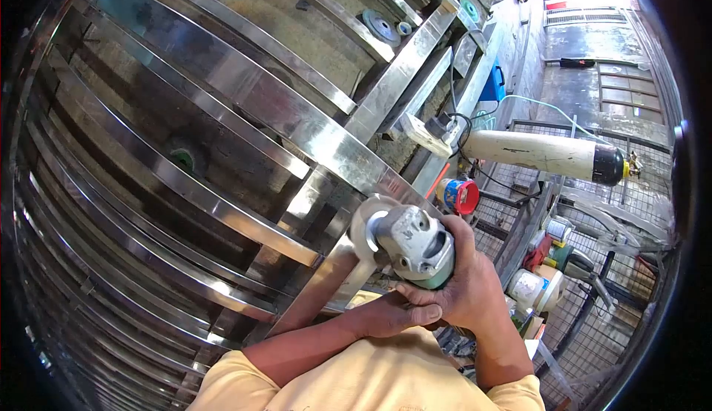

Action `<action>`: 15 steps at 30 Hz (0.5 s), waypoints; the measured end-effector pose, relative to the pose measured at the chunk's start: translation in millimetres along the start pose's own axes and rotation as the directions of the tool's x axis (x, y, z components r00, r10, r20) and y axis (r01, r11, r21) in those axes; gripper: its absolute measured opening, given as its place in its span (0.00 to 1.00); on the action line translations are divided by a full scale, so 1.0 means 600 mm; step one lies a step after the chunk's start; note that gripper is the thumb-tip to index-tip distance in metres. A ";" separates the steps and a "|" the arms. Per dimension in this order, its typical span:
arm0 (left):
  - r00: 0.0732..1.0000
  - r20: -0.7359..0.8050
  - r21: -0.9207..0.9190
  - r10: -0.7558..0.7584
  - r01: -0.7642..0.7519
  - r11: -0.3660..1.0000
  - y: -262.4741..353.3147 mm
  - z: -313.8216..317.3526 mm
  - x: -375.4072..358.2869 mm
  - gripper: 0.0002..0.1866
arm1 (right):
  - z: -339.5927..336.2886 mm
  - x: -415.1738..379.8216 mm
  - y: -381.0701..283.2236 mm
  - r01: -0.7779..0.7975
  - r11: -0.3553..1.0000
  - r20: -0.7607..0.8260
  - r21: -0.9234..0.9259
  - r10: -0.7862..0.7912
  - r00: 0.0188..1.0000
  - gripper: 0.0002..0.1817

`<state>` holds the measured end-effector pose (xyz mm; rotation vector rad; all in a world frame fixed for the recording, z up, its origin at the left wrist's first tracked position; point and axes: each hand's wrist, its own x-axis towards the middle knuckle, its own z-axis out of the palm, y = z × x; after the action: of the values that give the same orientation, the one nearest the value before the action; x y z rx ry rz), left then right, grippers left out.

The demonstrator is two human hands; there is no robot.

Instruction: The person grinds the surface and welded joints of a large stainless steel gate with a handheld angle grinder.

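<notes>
Grey metal angle grinder with a green body (415, 246) is held against the polished stainless-steel gate frame (326, 144); it is clasped by the right hand (463, 285), while the left hand (397, 313) is closed beneath it, beside the right wrist.
</notes>
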<state>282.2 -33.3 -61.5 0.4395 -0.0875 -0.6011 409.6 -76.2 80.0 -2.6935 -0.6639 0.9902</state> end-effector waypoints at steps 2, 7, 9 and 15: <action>0.999 0.026 -0.067 0.031 -0.029 0.997 -0.019 0.003 0.009 0.27 | 0.007 -0.002 0.011 0.040 0.999 -0.038 0.013 -0.039 0.999 0.51; 0.995 -0.052 0.001 0.086 -0.086 0.996 0.025 -0.002 -0.008 0.27 | 0.004 0.011 0.007 0.055 0.998 -0.015 -0.016 -0.056 0.998 0.52; 0.997 -0.016 0.016 0.074 -0.073 0.997 -0.017 -0.012 0.012 0.28 | 0.005 0.013 0.005 0.060 0.998 -0.004 -0.012 -0.060 0.998 0.52; 1.000 0.020 0.002 -0.014 0.014 1.000 0.000 0.005 0.005 0.28 | 0.010 -0.005 0.016 0.052 0.998 -0.055 0.033 -0.050 0.997 0.53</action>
<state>284.1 -36.0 -58.8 0.4365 -0.1039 -0.6194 406.8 -86.2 73.8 -2.6499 -0.6953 0.9052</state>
